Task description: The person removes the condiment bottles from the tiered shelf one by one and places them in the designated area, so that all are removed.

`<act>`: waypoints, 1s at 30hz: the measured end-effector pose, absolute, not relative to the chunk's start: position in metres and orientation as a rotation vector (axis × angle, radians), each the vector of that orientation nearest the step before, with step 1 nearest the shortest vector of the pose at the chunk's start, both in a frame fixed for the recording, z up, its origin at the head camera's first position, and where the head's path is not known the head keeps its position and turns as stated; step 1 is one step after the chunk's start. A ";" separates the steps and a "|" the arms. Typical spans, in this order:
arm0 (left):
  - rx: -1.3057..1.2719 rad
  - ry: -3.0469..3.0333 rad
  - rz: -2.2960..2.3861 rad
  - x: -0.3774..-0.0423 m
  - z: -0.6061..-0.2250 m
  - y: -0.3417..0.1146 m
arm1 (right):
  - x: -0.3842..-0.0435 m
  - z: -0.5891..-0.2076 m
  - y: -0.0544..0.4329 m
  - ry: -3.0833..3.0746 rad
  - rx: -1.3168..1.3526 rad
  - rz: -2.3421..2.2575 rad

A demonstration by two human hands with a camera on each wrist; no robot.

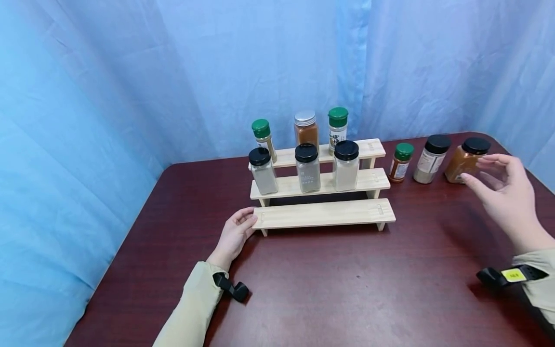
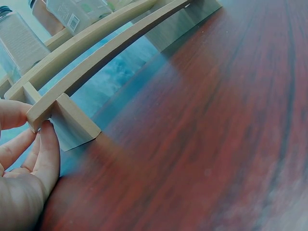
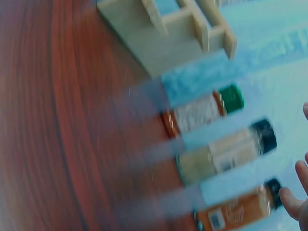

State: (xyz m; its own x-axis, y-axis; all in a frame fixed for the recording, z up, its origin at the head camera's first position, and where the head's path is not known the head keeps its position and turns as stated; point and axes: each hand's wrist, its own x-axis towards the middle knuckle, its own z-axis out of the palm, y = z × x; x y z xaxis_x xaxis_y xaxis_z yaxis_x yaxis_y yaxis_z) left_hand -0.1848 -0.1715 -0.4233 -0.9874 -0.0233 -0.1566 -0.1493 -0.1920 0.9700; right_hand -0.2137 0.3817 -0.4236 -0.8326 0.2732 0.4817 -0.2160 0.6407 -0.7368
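My left hand (image 1: 234, 233) pinches the left end of the lowest step of a three-tier wooden rack (image 1: 323, 214). In the left wrist view, thumb and fingers sit above and below the board's end. At the right, my right hand (image 1: 509, 193) is beside a jar of orange-brown powder with a black lid (image 1: 459, 164), its thumb and fingers spread apart. Whether they touch the jar I cannot tell. Left of it stand a black-lidded shaker jar (image 1: 429, 164) and a small green-capped bottle (image 1: 400, 166) with reddish contents.
Three black-lidded jars, including a middle one (image 1: 308, 173), stand on the rack's second step. The top step bears two green-capped bottles (image 1: 338, 127) and a silver-lidded jar (image 1: 306, 127). Blue curtains (image 1: 260, 58) hang behind and beside the dark red table (image 1: 329, 289).
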 end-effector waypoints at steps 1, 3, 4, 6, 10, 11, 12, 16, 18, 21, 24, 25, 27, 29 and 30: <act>-0.211 1.939 2.354 -0.185 -0.423 -0.172 | -0.214 -0.423 0.378 -2.274 -0.012 1.150; -0.216 1.933 2.359 -0.185 -0.423 -0.172 | -0.209 -0.414 0.363 -2.244 0.050 1.190; -0.214 1.933 2.360 -0.186 -0.423 -0.172 | -0.203 -0.406 0.352 -2.230 0.081 1.225; -0.204 1.925 2.368 -0.185 -0.423 -0.172 | -0.190 -0.387 0.330 -2.211 0.133 1.288; -0.175 1.923 2.372 -0.184 -0.423 -0.172 | -0.167 -0.356 0.292 -2.185 0.204 1.372; -0.173 1.921 2.372 -0.184 -0.423 -0.172 | -0.166 -0.354 0.288 -2.182 0.213 1.375; -0.170 1.926 2.368 -0.184 -0.423 -0.172 | -0.165 -0.352 0.285 -2.183 0.218 1.372; -0.183 1.929 2.366 -0.184 -0.423 -0.171 | -0.167 -0.356 0.278 -2.169 0.229 1.405; -0.184 1.933 2.364 -0.184 -0.423 -0.170 | -0.168 -0.359 0.276 -2.167 0.245 1.426; -0.176 1.933 2.360 -0.184 -0.424 -0.170 | -0.168 -0.362 0.271 -2.165 0.268 1.485; -0.183 1.926 2.366 -0.184 -0.425 -0.171 | -0.168 -0.363 0.264 -2.193 0.291 1.496; -0.178 1.927 2.368 -0.184 -0.425 -0.171 | -0.168 -0.363 0.262 -2.200 0.297 1.497; -0.177 1.928 2.373 -0.184 -0.425 -0.172 | -0.169 -0.362 0.257 -2.217 0.309 1.488; -0.167 1.928 2.374 -0.185 -0.425 -0.172 | -0.169 -0.361 0.253 -2.226 0.320 1.484; -0.163 1.930 2.372 -0.185 -0.424 -0.171 | -0.170 -0.361 0.250 -2.232 0.325 1.482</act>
